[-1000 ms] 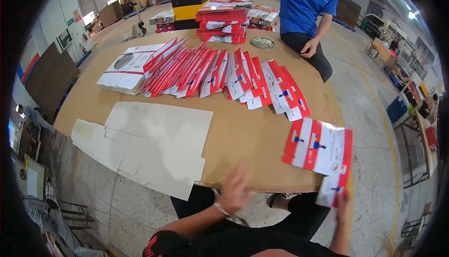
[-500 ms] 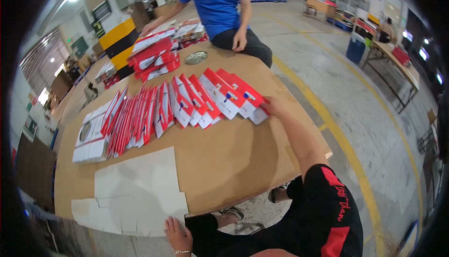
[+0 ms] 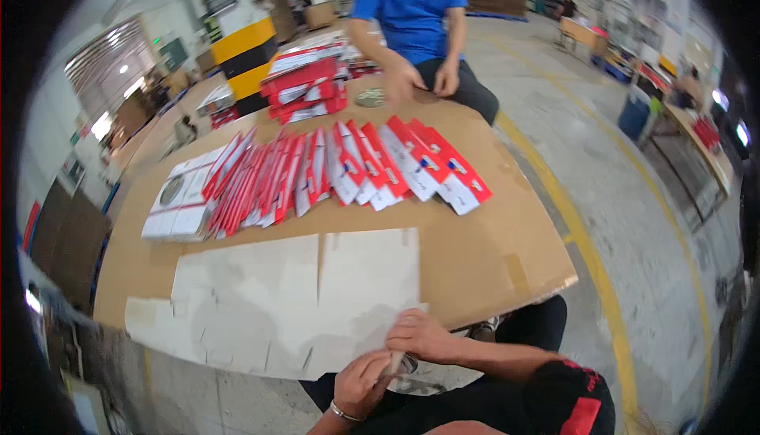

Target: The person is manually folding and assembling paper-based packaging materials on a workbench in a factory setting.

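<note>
A pale, unfolded cardboard sheet (image 3: 245,300) with slits along its edges lies across the front of the table, its right panel spread out. At that panel's near right corner, my right hand (image 3: 419,335) has its fingers bent over the edge, gripping the sheet. Just beside it, slightly nearer to me, my left hand (image 3: 362,381) is closed on a narrow pale flap at the same corner. Beyond the sheet stands a fanned row of red-and-white flat packages (image 3: 277,174), touched by neither hand.
White packs (image 3: 178,197) with a round picture end the row at left. Farther back are stacked red-and-white packages (image 3: 305,87) and a round dish-like item (image 3: 370,98). A co-worker in a blue shirt (image 3: 412,7) sits at the table's far edge (image 3: 467,110).
My right hand has come back from the row's right end to the sheet, beside my left hand. The sheet now spreads farther right. The co-worker's hand has moved from the stack toward their lap.
</note>
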The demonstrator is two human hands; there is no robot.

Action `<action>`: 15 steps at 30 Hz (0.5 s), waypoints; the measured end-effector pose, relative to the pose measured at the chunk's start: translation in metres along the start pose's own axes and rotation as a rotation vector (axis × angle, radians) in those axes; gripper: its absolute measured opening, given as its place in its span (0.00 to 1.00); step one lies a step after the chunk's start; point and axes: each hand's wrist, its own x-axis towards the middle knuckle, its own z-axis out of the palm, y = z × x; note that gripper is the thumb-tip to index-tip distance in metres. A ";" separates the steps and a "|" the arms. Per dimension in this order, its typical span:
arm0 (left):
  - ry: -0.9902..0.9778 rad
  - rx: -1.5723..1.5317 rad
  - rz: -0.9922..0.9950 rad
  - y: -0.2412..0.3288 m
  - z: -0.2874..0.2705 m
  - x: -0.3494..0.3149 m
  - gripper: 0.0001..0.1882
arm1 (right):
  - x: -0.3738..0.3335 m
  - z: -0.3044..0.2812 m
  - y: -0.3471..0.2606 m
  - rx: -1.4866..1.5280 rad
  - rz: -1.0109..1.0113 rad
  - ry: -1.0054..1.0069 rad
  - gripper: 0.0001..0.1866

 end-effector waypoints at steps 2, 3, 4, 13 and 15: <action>-0.194 0.210 -0.080 -0.002 -0.008 0.007 0.35 | -0.033 -0.021 0.005 -0.066 0.173 0.099 0.13; -0.244 0.250 -0.141 -0.018 -0.006 -0.004 0.47 | -0.052 -0.037 0.005 -0.129 0.271 0.135 0.14; -0.251 0.326 -0.159 -0.027 -0.007 -0.008 0.45 | -0.072 -0.048 0.007 -0.106 0.359 0.143 0.16; -0.305 0.003 0.048 -0.085 0.048 0.015 0.16 | -0.183 -0.109 -0.016 -0.056 0.763 0.545 0.11; -0.278 -0.062 -0.111 -0.089 0.067 0.017 0.15 | -0.194 -0.108 -0.020 -0.169 0.761 0.502 0.09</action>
